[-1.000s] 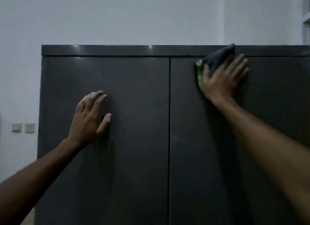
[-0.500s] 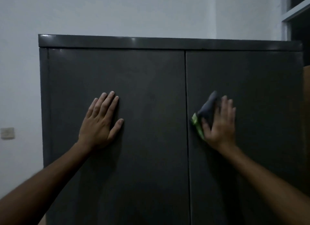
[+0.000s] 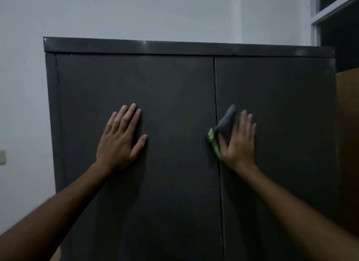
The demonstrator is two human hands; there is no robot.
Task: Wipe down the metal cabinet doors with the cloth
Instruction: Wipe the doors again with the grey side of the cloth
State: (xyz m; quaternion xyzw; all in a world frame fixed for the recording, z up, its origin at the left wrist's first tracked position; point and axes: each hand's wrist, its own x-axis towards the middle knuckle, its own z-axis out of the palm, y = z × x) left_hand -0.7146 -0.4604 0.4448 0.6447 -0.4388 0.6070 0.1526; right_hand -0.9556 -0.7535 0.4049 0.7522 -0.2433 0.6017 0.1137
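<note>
Grey cloth (image 3: pixel 226 122) on smooth door (image 3: pixel 281 105).

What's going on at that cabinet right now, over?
Left hand flat on left door. Right hand pressing cloth against right door, beside the centre seam. Nothing in the way.

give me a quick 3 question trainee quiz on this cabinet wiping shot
1. True or false: the left hand holds the cloth.
2. Which door does the right hand press the cloth on? A) left door B) right door C) cabinet top
3. Fill in: the cloth's visible edge is bright ____.

Key: 1 false, it lies flat and bare on the left door; 2 B, near the centre seam; 3 green.
</note>
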